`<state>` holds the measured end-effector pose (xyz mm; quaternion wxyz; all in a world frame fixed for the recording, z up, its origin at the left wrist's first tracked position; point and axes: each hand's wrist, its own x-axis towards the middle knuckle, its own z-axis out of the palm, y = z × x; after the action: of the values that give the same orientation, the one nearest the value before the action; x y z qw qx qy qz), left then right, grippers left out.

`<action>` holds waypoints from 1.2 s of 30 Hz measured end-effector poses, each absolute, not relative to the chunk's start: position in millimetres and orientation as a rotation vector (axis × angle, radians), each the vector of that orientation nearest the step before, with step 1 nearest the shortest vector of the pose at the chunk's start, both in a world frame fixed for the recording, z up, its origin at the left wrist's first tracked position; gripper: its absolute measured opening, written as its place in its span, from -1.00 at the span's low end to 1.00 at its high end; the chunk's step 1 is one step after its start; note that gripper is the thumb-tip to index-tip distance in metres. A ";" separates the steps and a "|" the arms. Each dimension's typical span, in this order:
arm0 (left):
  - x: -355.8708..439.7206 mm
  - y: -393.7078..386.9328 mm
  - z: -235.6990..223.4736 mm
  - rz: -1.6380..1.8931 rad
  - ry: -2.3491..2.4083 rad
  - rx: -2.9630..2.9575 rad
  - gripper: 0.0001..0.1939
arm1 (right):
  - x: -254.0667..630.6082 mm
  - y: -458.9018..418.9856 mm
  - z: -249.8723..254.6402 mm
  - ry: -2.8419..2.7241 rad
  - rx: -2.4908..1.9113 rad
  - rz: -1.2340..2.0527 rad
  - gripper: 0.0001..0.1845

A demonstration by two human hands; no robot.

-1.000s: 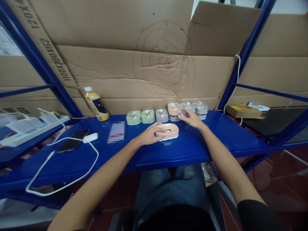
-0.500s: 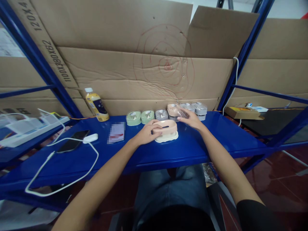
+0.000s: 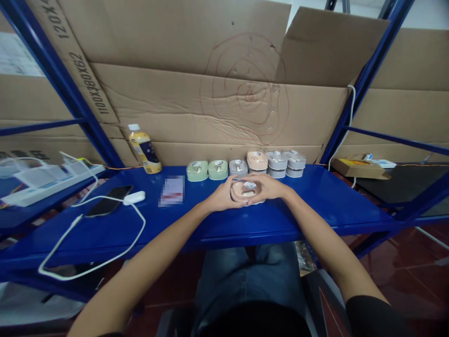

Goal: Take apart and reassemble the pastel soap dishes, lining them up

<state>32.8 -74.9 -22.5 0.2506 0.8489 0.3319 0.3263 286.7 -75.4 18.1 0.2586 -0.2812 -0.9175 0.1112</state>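
One blue counter (image 3: pixel 333 203) crosses the frame, carrying a row of green, grey and pink boxes (image 3: pixel 253 161) at mid-frame. Just below centre, the left hand (image 3: pixel 224 194) and right hand (image 3: pixel 269 188), fingers curved part-open, grip opposite ends of a pink container (image 3: pixel 245 190), long axis left to right, clear lid (image 3: pixel 249 185) upward, contents hidden.

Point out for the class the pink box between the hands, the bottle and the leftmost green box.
Pink box (image 3: pixel 245 188): head view, on its top.
Bottle (image 3: pixel 148 152): head view, on its dark label.
Leftmost green box (image 3: pixel 197 170): head view, on its lid.
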 end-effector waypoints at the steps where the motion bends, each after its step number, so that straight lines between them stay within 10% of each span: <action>1: 33.3 -74.9 -22.3 0.882 0.908 2.297 0.18 | 285.0 -74.9 17.4 -2.500 -0.759 0.296 -0.01; 36: 8.0 -50.1 -12.9 1.167 0.928 2.359 -0.14 | 271.8 -85.9 29.0 -2.220 -1.193 0.122 -0.06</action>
<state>8.0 -50.1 -12.9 0.1749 0.8323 0.3273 0.4117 271.8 -85.9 29.0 0.3042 -0.4503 -0.8382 0.0459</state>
